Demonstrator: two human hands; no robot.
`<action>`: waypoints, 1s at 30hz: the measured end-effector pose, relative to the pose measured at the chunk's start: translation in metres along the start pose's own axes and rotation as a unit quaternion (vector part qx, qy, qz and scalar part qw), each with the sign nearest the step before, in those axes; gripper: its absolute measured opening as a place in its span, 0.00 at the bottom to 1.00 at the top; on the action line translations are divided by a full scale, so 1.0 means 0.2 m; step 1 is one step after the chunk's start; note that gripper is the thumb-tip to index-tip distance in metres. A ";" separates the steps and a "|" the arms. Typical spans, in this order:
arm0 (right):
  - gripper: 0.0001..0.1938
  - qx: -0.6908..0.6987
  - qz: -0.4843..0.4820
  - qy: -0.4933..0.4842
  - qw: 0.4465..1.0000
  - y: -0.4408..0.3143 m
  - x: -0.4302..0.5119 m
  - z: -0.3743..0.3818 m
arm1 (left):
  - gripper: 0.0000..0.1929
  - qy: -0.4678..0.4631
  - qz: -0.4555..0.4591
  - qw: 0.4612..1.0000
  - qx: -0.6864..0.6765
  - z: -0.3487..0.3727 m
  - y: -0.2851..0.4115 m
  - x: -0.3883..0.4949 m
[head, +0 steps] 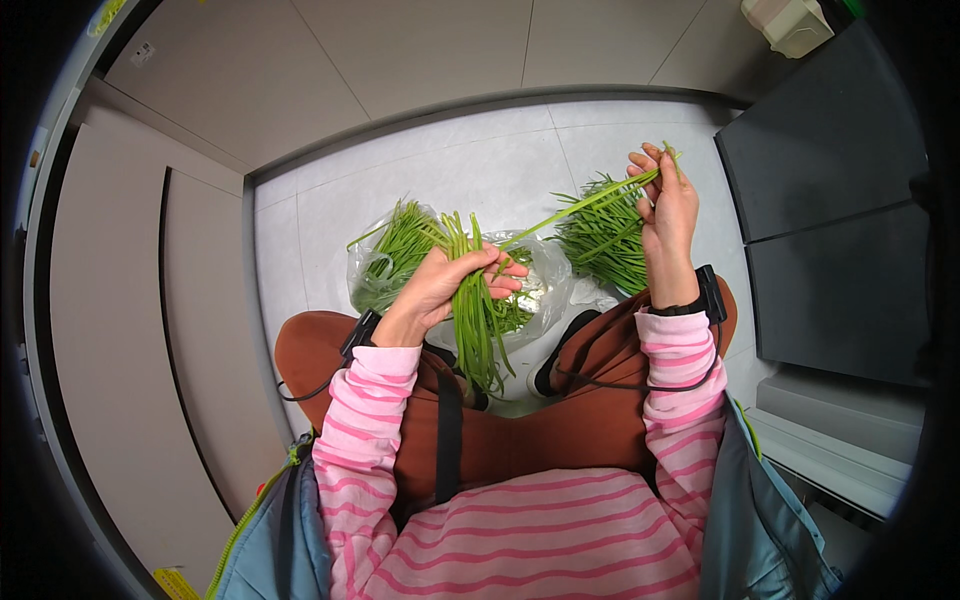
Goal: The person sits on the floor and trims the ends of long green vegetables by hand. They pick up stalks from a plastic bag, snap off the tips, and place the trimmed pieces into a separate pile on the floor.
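Note:
My left hand (457, 281) grips a bunch of garlic chives (474, 322), whose pale stem ends point up and whose leaves hang down between my knees. Up and to the right, my right hand (667, 202) pinches a few long green strands (585, 206) that stretch across toward the left hand. Below the hands sits an open clear plastic bag (555, 281) with loose green bits inside. Another plastic bag (367, 277) on the left holds more garlic chives (405, 240). A larger heap of garlic chives (604, 240) lies on the right, partly hidden by my right hand and wrist.
I sit low over a light tiled floor (480, 165). Beige cabinet fronts (435, 60) stand ahead, with a cabinet panel (120, 300) at left. Dark grey drawer fronts (832, 217) are close on the right. A pale plastic container (787, 26) shows at the upper right.

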State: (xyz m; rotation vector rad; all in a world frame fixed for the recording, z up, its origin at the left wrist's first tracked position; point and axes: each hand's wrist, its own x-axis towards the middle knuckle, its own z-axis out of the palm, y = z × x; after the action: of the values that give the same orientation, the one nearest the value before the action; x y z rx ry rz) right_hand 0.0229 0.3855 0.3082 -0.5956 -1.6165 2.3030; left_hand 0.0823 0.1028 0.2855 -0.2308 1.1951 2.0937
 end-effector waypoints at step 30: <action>0.09 -0.114 0.103 -0.198 0.968 0.14 -0.19 0.17 | 0.16 0.003 0.006 0.998 0.062 0.02 -0.04 0.02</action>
State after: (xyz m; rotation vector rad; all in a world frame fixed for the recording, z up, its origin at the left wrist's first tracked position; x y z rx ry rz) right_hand 0.0406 0.3304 0.2986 -0.3816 -2.1144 2.5265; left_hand 0.0865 0.1111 0.2808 -0.1738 1.3277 2.0219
